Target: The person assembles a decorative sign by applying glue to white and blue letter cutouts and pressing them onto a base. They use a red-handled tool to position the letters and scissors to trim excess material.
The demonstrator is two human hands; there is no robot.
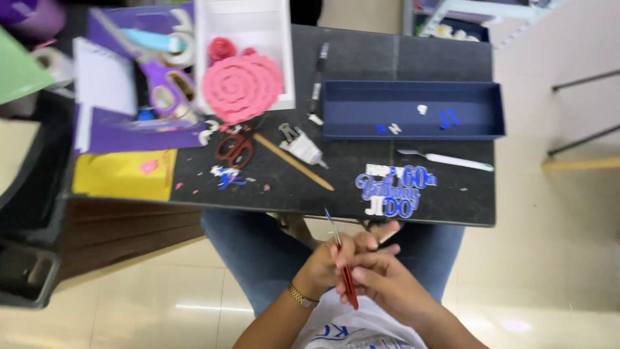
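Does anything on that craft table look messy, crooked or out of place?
Yes, a little. Small paper scraps lie scattered on the dark table near the red scissors. The pink paper spiral hangs over the white tray's front edge. Both hands, left hand and right hand, hold a red-handled tool over the lap.

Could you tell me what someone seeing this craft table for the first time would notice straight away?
Most likely the big pink paper spiral rose, which overlaps the front edge of the white tray at the far left of the dark table. Next comes the blue and white cut-out paper lettering by the near edge, in front of the long navy box lid. Below the table, the hands, left and right, meet around a thin red-handled tool.
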